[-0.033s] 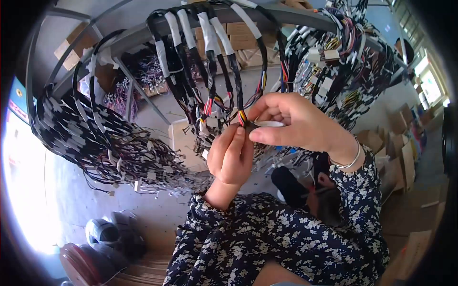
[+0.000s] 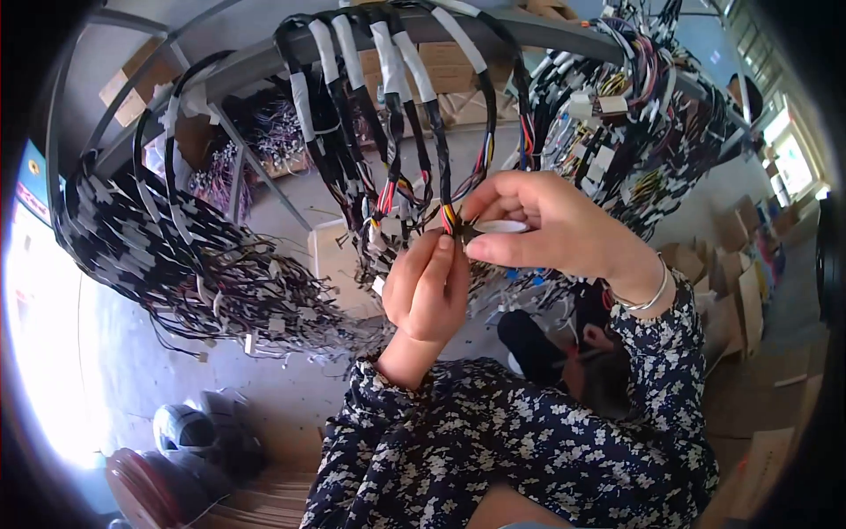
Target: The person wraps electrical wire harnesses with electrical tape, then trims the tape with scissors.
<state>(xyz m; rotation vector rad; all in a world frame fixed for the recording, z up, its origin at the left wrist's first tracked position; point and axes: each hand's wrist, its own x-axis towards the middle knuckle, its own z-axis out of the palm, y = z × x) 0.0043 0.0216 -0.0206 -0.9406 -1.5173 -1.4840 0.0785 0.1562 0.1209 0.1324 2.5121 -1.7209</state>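
My left hand (image 2: 423,291) is closed, pinching the lower part of a hanging black-wrapped wire harness (image 2: 443,167). Just above its fingertips, yellow, red and white wires (image 2: 449,217) fan out of the black wrap. Close on the right, my right hand (image 2: 564,220) curls its thumb and fingers around a roll of tape (image 2: 500,227), of which a white oval face shows. Something dark, perhaps a tape strip, spans the small gap between the roll and the harness. The harness's lower end is hidden behind my left hand.
A curved grey metal rail (image 2: 564,37) carries several more harnesses. Dense bundles of black wires with white connectors (image 2: 132,238) hang at left, and others (image 2: 608,132) at right. Cardboard boxes (image 2: 445,69) stand behind the rail. Spools (image 2: 145,489) sit at lower left.
Both hands keep almost the same pose, with the right one a touch farther right. The whole view has shifted very slightly.
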